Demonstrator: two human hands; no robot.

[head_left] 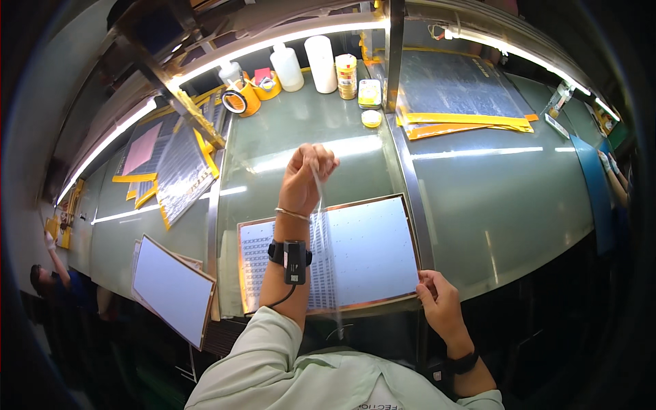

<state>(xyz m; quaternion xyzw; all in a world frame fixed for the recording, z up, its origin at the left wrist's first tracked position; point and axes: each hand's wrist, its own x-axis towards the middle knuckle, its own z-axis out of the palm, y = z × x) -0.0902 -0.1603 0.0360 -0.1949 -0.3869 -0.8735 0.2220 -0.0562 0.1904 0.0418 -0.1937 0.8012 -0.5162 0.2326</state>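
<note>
1. Film (328, 239), a clear, thin, flexible sheet, is standing up from over a rectangular, pale blue-white panel (376, 253) with a copper-coloured border, which is lying flat on the smooth grey-green surface (249, 174).
2. Working from afar, I am holding the film's upper edge above the panel with my left hand (309, 174); its fingers are bunching together and pinching the sheet.
3. I am resting my right hand (443, 301) at the panel's near right corner; its fingers are touching the edge, but I cannot tell whether they are gripping it.
4. Rows of small dark marks are showing across the panel's left part; I cannot tell whether they are belonging to the film or the panel.
5. I am judging the step in hand to be handling the film over the panel, lifting or laying it; I cannot tell which.
6. The next move, I am reckoning, is calling for slow, even travel on the left and steadying on the right, avoiding creases.
</note>
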